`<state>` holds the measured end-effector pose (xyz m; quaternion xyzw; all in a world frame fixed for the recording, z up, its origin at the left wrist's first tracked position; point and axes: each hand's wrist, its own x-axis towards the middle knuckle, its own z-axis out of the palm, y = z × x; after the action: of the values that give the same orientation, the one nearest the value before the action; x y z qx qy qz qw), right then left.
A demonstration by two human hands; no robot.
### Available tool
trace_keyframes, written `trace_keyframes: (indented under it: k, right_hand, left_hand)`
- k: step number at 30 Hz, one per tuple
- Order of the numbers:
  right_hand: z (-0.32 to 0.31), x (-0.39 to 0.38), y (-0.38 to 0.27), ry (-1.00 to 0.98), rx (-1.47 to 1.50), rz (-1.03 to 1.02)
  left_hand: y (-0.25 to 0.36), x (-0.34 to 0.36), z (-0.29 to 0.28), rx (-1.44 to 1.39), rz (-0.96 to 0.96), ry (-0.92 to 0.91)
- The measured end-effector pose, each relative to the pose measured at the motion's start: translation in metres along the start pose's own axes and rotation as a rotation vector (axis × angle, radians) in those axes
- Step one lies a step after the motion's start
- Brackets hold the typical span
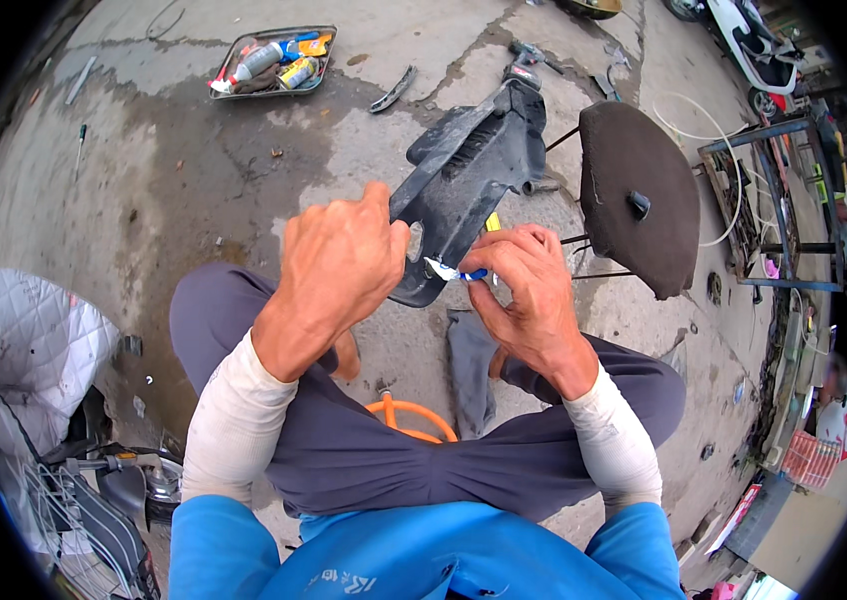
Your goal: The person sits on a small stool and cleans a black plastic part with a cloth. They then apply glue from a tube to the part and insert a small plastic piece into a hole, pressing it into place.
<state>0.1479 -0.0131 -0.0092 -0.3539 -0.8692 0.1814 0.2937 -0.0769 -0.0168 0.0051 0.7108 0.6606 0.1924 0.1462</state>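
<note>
A long, dusty black plastic panel (483,150), perhaps a vehicle's body part, slants down toward me with its near end between my knees. My left hand (343,250) is closed around its left edge, beside an oval hole. At the panel's near right edge, my right hand (528,285) pinches a small white-and-blue tube (458,272) between thumb and fingers. The tube's white end points left and lies over the panel; whether it touches is hard to tell. A bit of something yellow (492,222) shows just behind my right hand.
A brown-seated stool (638,235) with a small black piece (638,205) on it stands to the right. Beyond the panel lie a power drill (523,68) and a metal tray (273,92) of bottles and cans. An orange ring-shaped stool (413,408) is under me; a metal frame (778,200) is far right.
</note>
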Motion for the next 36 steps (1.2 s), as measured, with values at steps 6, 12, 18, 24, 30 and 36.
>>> trace_keyframes:
  k: [6,12,18,24,30,36]
  right_hand:
    - [-0.0002,0.0014,0.0009,-0.032,-0.002,0.001]
    - [-0.001,0.0023,0.0024,0.003,-0.028,0.0]
    - [-0.0009,0.0005,0.001,0.033,-0.054,0.025]
    - [-0.0018,-0.0019,0.0033,0.053,-0.074,0.038]
    - [-0.0014,-0.0032,0.0021,0.016,-0.045,0.025]
    - [0.0002,-0.0034,0.0017,-0.002,-0.021,-0.001]
  left_hand:
    - [0.0014,0.0001,-0.0001,-0.007,-0.004,-0.017]
    - [0.0032,0.0006,0.0008,-0.005,0.003,-0.018]
    - [0.0036,-0.0013,0.0012,-0.019,0.016,-0.005]
    - [0.003,-0.0011,0.0024,-0.018,0.008,-0.009]
    - [0.0026,-0.0011,0.0032,-0.019,0.014,0.006]
    - [0.0029,-0.0006,0.002,-0.027,0.03,0.01]
